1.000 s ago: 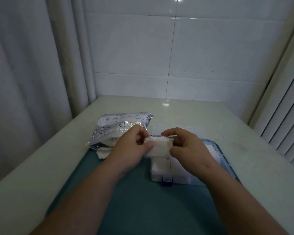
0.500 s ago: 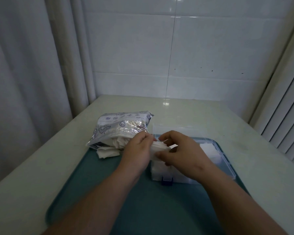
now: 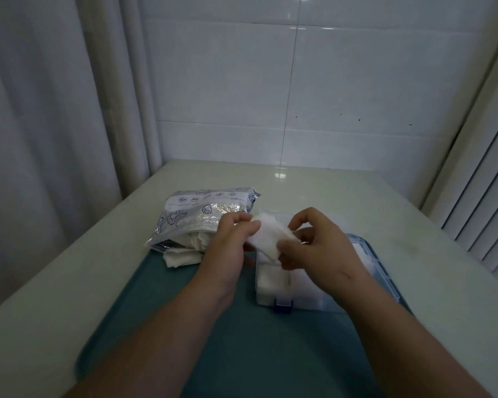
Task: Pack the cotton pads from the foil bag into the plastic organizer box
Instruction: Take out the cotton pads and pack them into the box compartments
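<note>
I held one pad between both hands above the far left part of the box. My left hand pinched its left edge between thumb and fingers, and my right hand pinched its near right corner, with the other fingers curled over it. I took this for the step of squaring up a pad before setting it in its slot. The box sat open on the green tray, and its near left compartments showed white, so the packing looked well under way. The bag lay on the bench just left of my hands, with loose pads spilling from its mouth onto the tray's corner. The next move called for lowering the pad flat into a compartment with room, then letting go without dragging up the ones beneath. Much was hidden. My hands covered the middle and far side of the box and my right forearm covered its right end, so I could not tell which compartments were full. Nor could I say whether I held a single pad or several pressed together, as the dim light blurred its edges.
</note>
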